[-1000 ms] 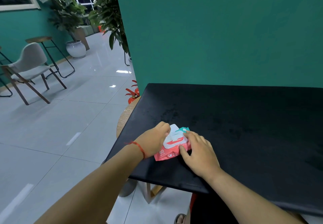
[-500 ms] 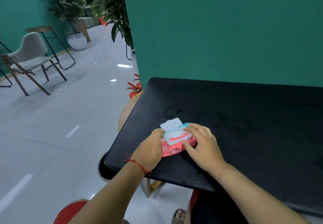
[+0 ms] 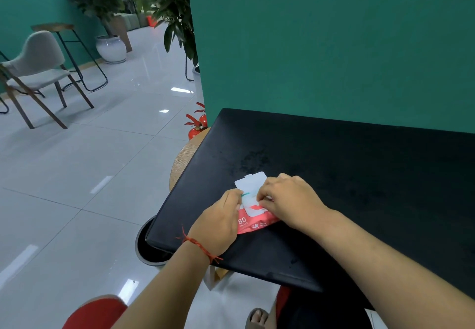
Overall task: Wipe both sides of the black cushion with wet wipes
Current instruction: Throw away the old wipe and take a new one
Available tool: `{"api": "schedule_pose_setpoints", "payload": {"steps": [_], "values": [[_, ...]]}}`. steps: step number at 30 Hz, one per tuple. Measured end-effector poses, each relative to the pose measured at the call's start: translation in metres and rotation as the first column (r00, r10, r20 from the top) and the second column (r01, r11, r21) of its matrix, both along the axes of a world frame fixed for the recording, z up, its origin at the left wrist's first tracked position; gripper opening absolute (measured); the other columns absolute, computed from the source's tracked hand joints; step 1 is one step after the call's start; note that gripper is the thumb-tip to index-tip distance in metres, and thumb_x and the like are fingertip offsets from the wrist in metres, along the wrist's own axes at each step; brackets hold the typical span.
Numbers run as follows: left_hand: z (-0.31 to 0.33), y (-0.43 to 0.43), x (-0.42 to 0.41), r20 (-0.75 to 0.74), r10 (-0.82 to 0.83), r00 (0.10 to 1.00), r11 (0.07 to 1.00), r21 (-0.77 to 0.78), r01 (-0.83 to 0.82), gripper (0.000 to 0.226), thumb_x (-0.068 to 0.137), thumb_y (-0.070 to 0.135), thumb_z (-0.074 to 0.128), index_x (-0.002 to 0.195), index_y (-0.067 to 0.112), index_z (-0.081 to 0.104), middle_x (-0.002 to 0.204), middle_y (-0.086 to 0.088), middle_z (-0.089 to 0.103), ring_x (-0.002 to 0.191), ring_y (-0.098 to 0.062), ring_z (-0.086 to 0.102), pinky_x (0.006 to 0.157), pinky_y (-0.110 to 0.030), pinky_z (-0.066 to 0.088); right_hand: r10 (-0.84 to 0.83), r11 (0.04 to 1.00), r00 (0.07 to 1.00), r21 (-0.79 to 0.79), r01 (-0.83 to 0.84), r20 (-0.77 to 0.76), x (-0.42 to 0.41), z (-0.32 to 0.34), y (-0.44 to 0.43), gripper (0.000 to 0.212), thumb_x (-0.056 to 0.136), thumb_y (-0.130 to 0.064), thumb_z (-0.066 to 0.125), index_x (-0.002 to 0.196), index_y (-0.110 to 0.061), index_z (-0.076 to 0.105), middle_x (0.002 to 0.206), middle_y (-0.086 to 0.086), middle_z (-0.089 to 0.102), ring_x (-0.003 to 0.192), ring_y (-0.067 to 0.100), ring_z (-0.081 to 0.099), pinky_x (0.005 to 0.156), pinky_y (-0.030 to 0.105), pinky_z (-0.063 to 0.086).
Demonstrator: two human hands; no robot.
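Observation:
A large flat black cushion point(image 3: 347, 174) lies on a round wooden table point(image 3: 183, 158), against a green wall. Near its front left corner lies a red pack of wet wipes point(image 3: 253, 222) with its white flip lid point(image 3: 250, 183) standing open. My left hand point(image 3: 218, 222) grips the pack's left end. My right hand point(image 3: 288, 200) is over the pack's opening, its fingertips curled down and pinching at the white part there; what they hold is hidden.
A black round bin point(image 3: 150, 247) stands on the floor under the cushion's corner. Red fire extinguishers point(image 3: 196, 123) stand by the wall. A grey chair point(image 3: 36, 64), a bar stool point(image 3: 64, 46) and potted plants point(image 3: 110, 46) are far left on the tiled floor.
The pack's lid went from shut to fully open. My right hand moved from the pack's right side onto its opening. My left hand slid back to the pack's left end.

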State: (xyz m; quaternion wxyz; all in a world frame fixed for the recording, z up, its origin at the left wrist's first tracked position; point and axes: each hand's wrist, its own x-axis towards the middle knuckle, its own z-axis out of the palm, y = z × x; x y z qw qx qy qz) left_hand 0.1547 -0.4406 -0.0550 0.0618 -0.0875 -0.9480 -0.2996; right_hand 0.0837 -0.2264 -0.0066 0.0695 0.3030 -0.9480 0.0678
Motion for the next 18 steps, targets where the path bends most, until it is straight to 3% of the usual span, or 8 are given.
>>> {"api": "schedule_pose_setpoints", "payload": {"steps": [5,10,14,18], "values": [[0.0,0.0,-0.001,-0.04,-0.019,0.999,1.0,0.018,0.019,0.048,0.105,0.051,0.028,0.145,0.028,0.041,0.138,0.01,0.056,0.106,-0.011,0.064,0.089,-0.034,0.057,0.03,0.998,0.993,0.066,-0.023,-0.112,0.001,-0.004,-0.005,0.021,0.103,-0.035,0.05,0.095,-0.035,0.07,0.098,-0.012,0.062,0.085,0.019,0.051,0.085,0.04,0.045],[-0.002,0.0,0.0,-0.045,-0.022,0.999,1.0,0.006,0.022,0.05,0.105,0.052,0.031,0.147,0.028,0.041,0.138,0.01,0.056,0.108,-0.009,0.064,0.09,-0.032,0.058,0.04,0.996,0.975,0.091,-0.021,-0.218,0.001,-0.016,-0.007,0.009,0.094,-0.026,0.066,0.087,-0.026,0.061,0.086,-0.009,0.054,0.073,0.02,0.047,0.069,0.038,0.045],[-0.003,0.0,-0.002,-0.097,-0.025,0.995,1.0,-0.015,0.023,0.037,0.108,0.035,0.038,0.144,0.025,0.044,0.138,0.009,0.055,0.104,-0.014,0.064,0.088,-0.039,0.056,0.022,1.0,0.994,-0.013,-0.023,-0.109,0.005,-0.012,-0.002,0.007,0.104,-0.03,0.051,0.098,-0.029,0.054,0.099,-0.011,0.054,0.087,0.019,0.047,0.085,0.041,0.046],[0.001,0.002,0.001,-0.071,-0.021,0.997,0.998,-0.055,0.017,0.044,0.106,0.042,0.033,0.144,0.023,0.046,0.138,0.006,0.056,0.105,-0.015,0.063,0.091,-0.036,0.056,0.001,0.997,1.0,-0.08,-0.001,0.003,0.008,-0.004,0.0,0.008,0.107,-0.032,0.043,0.104,-0.029,0.05,0.107,-0.014,0.05,0.095,0.016,0.044,0.093,0.037,0.041]]}}
